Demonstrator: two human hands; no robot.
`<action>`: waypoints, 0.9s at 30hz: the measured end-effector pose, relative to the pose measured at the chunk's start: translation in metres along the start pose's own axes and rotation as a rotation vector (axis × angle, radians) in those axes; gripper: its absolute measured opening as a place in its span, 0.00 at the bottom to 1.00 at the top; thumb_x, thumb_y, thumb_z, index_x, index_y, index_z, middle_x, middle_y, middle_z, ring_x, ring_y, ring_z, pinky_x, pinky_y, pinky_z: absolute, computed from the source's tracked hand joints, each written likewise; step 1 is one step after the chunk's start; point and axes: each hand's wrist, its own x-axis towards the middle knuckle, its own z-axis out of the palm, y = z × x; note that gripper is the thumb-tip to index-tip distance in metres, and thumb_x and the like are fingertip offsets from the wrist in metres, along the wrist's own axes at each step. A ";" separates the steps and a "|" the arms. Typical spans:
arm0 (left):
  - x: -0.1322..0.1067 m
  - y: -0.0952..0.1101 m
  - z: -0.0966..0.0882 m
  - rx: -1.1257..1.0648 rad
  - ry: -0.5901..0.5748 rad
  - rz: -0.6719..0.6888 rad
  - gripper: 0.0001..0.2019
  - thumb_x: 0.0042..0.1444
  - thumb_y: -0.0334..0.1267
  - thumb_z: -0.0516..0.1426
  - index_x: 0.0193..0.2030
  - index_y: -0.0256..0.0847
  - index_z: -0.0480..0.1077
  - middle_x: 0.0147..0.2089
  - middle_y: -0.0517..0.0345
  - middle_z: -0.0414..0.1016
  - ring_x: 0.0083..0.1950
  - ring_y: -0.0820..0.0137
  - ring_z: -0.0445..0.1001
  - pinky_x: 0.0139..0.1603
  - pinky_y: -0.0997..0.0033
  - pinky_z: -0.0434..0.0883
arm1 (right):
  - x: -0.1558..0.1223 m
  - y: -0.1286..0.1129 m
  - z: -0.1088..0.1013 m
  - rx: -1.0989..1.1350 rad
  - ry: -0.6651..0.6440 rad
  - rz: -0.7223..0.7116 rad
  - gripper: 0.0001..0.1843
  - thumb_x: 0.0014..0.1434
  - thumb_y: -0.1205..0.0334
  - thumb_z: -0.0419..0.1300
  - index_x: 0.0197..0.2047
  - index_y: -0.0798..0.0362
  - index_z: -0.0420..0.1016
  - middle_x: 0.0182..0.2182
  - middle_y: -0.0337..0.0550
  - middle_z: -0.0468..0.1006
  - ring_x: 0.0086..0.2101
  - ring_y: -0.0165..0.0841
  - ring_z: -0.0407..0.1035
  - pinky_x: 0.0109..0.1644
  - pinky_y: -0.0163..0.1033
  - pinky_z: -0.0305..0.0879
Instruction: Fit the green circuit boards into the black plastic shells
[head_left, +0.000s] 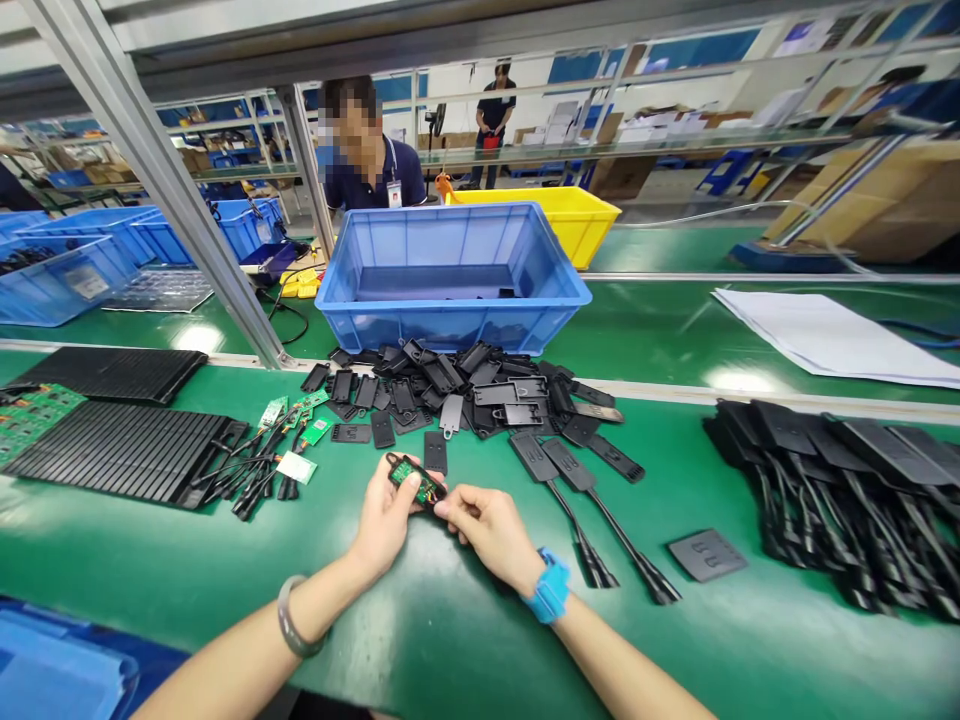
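My left hand (388,520) is closed around a black plastic case half (391,460) in which a green circuit board (406,474) lies, the thumb resting on the board. At the case's right end, the fingertips of my right hand (484,525) are pinched by the board's thin wires; whether they grip a wire or the case edge is hard to see. Just beyond the hands spreads a heap of black case pieces (450,400). Left of them lie loose green circuit boards with black cables (296,466). Two closed cases with cables (570,465) lie to the right.
A blue bin (450,320) stands behind the heap, a yellow bin (577,225) behind it. Black slotted trays (112,450) lie left. A pile of cabled cases (840,500) and a flat black cover (707,554) lie right. A metal post (165,180) rises at left. People stand across the bench.
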 end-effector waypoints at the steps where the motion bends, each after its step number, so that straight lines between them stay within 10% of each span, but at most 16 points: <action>1: -0.001 0.000 0.001 0.023 0.014 0.019 0.19 0.55 0.49 0.60 0.44 0.40 0.61 0.41 0.48 0.79 0.41 0.63 0.78 0.41 0.65 0.73 | 0.000 0.000 0.001 -0.057 0.034 -0.029 0.18 0.55 0.51 0.57 0.20 0.52 0.65 0.15 0.34 0.67 0.18 0.27 0.59 0.24 0.32 0.54; 10: 0.004 0.006 0.003 0.000 -0.001 -0.097 0.18 0.53 0.49 0.61 0.42 0.37 0.65 0.33 0.55 0.77 0.33 0.69 0.76 0.33 0.73 0.71 | -0.001 -0.005 -0.005 -0.276 0.056 -0.283 0.20 0.59 0.52 0.58 0.19 0.52 0.64 0.17 0.34 0.65 0.21 0.27 0.57 0.25 0.32 0.53; 17: 0.005 -0.004 0.000 0.264 -0.167 -0.149 0.17 0.55 0.52 0.56 0.38 0.39 0.62 0.27 0.63 0.68 0.21 0.76 0.69 0.16 0.80 0.63 | -0.004 -0.003 -0.013 -0.413 0.240 -0.492 0.11 0.66 0.61 0.51 0.38 0.51 0.74 0.32 0.42 0.74 0.30 0.31 0.68 0.35 0.36 0.65; 23: 0.012 0.003 -0.004 0.060 -0.024 -0.106 0.17 0.51 0.43 0.60 0.44 0.38 0.64 0.33 0.59 0.70 0.28 0.75 0.70 0.25 0.77 0.67 | 0.014 0.009 -0.009 -0.766 0.207 -0.547 0.22 0.63 0.63 0.55 0.60 0.53 0.65 0.54 0.52 0.71 0.50 0.44 0.64 0.51 0.49 0.66; 27: 0.016 0.010 -0.007 -0.154 -0.032 -0.157 0.16 0.48 0.37 0.61 0.44 0.35 0.68 0.36 0.53 0.74 0.32 0.71 0.72 0.30 0.73 0.67 | 0.024 0.012 -0.004 -0.949 0.144 -0.535 0.25 0.62 0.60 0.57 0.62 0.51 0.63 0.55 0.53 0.71 0.47 0.44 0.66 0.45 0.49 0.68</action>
